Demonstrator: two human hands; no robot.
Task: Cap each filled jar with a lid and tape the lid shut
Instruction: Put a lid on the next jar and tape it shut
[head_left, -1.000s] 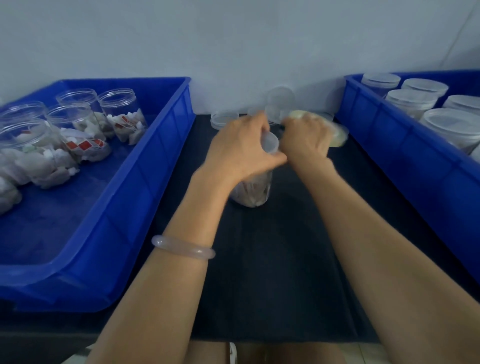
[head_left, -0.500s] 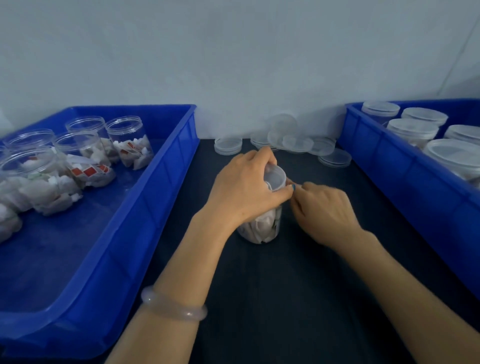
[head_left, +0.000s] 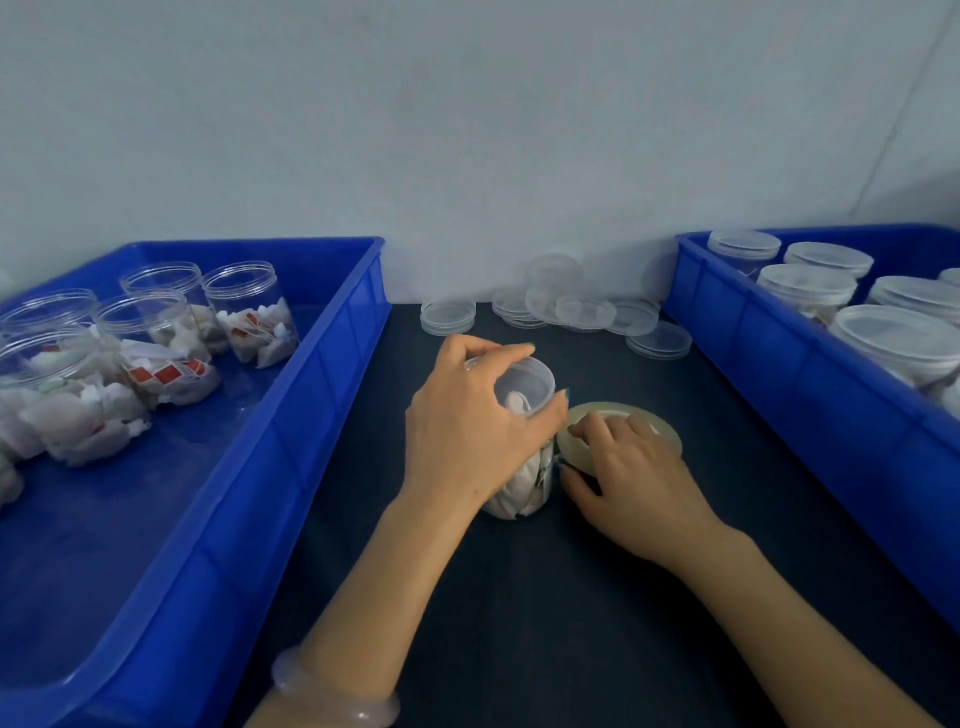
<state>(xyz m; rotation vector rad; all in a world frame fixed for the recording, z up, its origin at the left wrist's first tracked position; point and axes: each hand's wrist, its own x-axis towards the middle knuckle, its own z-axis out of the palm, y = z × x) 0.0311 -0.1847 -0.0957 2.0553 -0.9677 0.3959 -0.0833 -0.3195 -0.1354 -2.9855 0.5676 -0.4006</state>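
Your left hand (head_left: 467, 426) clasps the lidded jar (head_left: 522, 491), your right hand (head_left: 634, 483) curls over the tape roll (head_left: 667, 439); taping seems unfinished, and open jars (head_left: 244, 312) await lids.

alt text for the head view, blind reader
A left hand grips a lidded jar of sachets on a dark mat while the right hand holds a tape roll beside it. Blue bins flank them: open jars left, capped jars right; spare lids lie by the wall.
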